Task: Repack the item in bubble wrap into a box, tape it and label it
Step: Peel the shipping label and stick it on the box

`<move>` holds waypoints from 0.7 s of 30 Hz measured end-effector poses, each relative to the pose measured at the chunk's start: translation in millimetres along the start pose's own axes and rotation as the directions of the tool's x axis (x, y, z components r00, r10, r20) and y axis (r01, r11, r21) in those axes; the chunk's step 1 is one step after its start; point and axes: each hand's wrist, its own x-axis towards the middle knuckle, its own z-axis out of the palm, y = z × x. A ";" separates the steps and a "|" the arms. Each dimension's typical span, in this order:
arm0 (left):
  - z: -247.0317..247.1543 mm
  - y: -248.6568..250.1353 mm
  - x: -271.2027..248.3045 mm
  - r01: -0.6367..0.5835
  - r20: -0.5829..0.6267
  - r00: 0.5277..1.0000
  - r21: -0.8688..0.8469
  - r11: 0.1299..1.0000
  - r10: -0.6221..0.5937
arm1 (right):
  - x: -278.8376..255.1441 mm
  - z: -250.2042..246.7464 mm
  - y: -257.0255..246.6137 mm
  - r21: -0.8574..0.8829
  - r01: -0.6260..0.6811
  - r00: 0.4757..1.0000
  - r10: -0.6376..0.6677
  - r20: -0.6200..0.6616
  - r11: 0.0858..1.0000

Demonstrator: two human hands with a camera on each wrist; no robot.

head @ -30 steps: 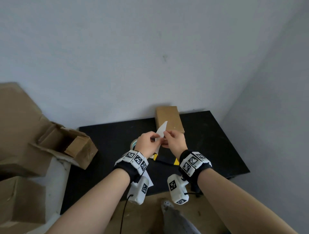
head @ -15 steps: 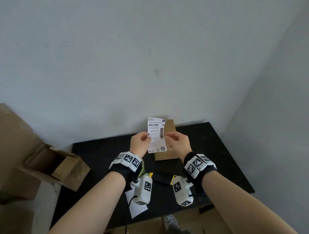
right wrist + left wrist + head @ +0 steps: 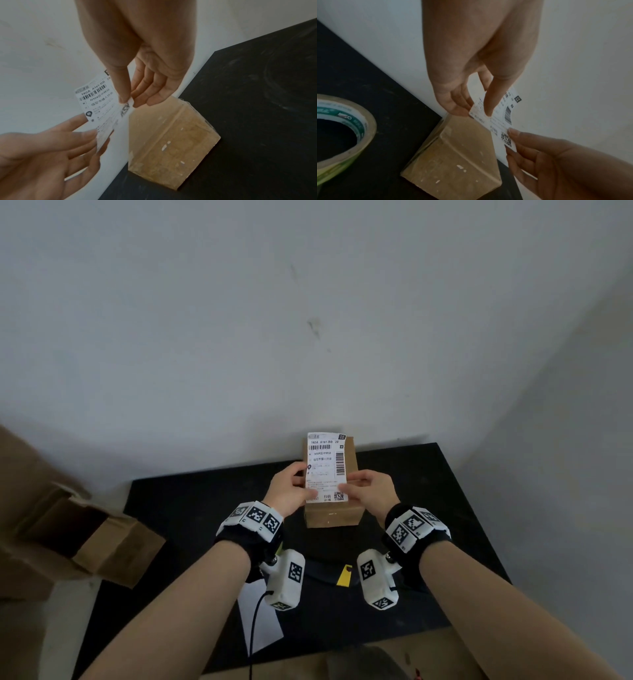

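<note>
A white shipping label with barcodes hangs just above a taped brown cardboard box on the black table. My left hand pinches the label's lower left edge, thumb on the printed face. My right hand pinches its lower right corner by the QR code. In the left wrist view the left hand holds the label over the box. The right wrist view shows the right hand, the label and the clear-taped box.
A roll of clear tape lies on the table left of the box. A white backing sheet hangs over the table's front edge, with a yellow tag nearby. Open cardboard boxes stand at the left. Walls close the back and right.
The label went from edge-on to printed face towards me and now sits low over the box. Both hands moved forward with it.
</note>
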 end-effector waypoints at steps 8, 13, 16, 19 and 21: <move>15.8 -8.3 20.5 0.048 -0.159 0.987 0.094 0.994 -0.032 | 25.1 -3.6 13.1 -0.125 0.005 0.998 -0.012 -0.057 0.992; 28.5 -26.8 28.6 0.032 -0.246 0.969 0.132 0.991 0.001 | 36.8 -0.3 25.0 -0.206 0.013 0.998 -0.027 -0.065 0.978; 33.1 -32.8 31.8 0.003 -0.244 0.969 0.160 0.987 0.037 | 41.2 2.0 28.6 -0.233 0.008 0.996 -0.028 -0.082 0.972; 35.1 -34.8 35.2 0.000 -0.256 0.965 0.180 0.984 0.047 | 43.3 5.4 30.5 -0.265 0.007 0.994 -0.035 -0.099 0.964; 35.8 -35.5 36.6 0.003 -0.263 0.964 0.184 0.983 0.046 | 44.4 6.8 31.2 -0.277 0.006 0.994 -0.035 -0.099 0.961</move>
